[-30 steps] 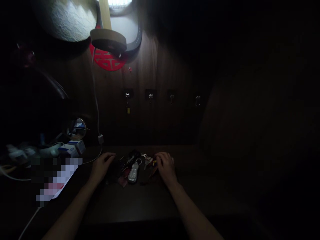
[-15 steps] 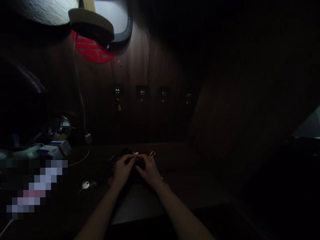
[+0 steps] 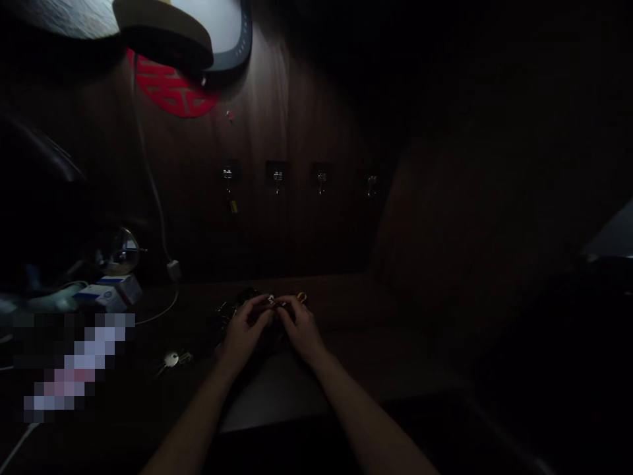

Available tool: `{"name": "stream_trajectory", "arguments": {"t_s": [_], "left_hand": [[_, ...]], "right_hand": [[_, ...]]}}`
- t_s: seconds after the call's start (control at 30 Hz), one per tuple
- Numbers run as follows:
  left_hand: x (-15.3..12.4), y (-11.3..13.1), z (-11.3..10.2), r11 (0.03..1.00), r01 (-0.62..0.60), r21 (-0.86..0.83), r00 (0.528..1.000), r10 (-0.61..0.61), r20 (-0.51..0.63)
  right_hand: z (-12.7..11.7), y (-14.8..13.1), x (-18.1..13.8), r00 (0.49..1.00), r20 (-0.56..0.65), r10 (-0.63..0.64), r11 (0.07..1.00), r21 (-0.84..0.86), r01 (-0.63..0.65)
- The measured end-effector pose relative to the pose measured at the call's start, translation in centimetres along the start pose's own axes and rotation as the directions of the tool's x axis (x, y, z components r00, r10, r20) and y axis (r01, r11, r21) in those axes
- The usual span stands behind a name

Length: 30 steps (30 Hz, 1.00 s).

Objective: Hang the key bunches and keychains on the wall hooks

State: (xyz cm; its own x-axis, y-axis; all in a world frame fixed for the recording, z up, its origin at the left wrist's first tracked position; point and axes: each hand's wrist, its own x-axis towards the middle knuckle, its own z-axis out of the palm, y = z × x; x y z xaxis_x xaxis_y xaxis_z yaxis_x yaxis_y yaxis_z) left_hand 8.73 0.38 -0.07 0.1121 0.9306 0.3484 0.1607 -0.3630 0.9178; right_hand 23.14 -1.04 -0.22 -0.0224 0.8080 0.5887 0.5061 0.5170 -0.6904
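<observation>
Hands now closer tog. at key pile, half-curled, grip unclear (dark); loose keys to L.

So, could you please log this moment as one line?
left hand: at dark pile | right hand: near yellow loop | grip: too dark to tell | keys: on desk, left of hands

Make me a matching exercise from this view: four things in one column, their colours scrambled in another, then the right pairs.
Things:
1. Keys lying apart, to the left of the left hand
2. Round decoration on the wall
3. Small boxes
4. Loop just beyond the right hand

Colours:
A. red
B. yellow
C. silvery
D. white and blue

Right pairs: 1-C, 2-A, 3-D, 4-B
</observation>
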Motion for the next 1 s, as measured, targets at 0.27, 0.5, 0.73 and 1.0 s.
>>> {"name": "stream_trajectory", "arguments": {"t_s": [0.27, 0.5, 0.73, 1.0], "left_hand": [[-0.3, 0.2, 0.0, 0.978, -0.063, 0.197, 0.997, 0.054, 0.049], [-0.4, 0.3, -0.2, 0.983, -0.076, 0.166, 0.996, 0.069, 0.050], [-0.6, 1.2, -0.4, 0.985, 0.008, 0.171, 1.000, -0.008, -0.001], [-0.2, 0.0, -0.3, 0.984, -0.024, 0.179, 1.000, 0.021, 0.017]], "right_hand": [[0.0, 0.1, -0.1, 1.000, -0.004, -0.008, 0.998, 0.064, 0.008], [-0.3, -0.1, 0.0, 1.000, -0.023, 0.011, 1.000, 0.014, -0.010], [-0.2, -0.1, 0.1, 0.995, 0.044, -0.086, 0.995, -0.037, 0.087], [-0.2, -0.2, 0.1, 0.979, -0.025, -0.202, 0.979, -0.039, 0.200]]}}
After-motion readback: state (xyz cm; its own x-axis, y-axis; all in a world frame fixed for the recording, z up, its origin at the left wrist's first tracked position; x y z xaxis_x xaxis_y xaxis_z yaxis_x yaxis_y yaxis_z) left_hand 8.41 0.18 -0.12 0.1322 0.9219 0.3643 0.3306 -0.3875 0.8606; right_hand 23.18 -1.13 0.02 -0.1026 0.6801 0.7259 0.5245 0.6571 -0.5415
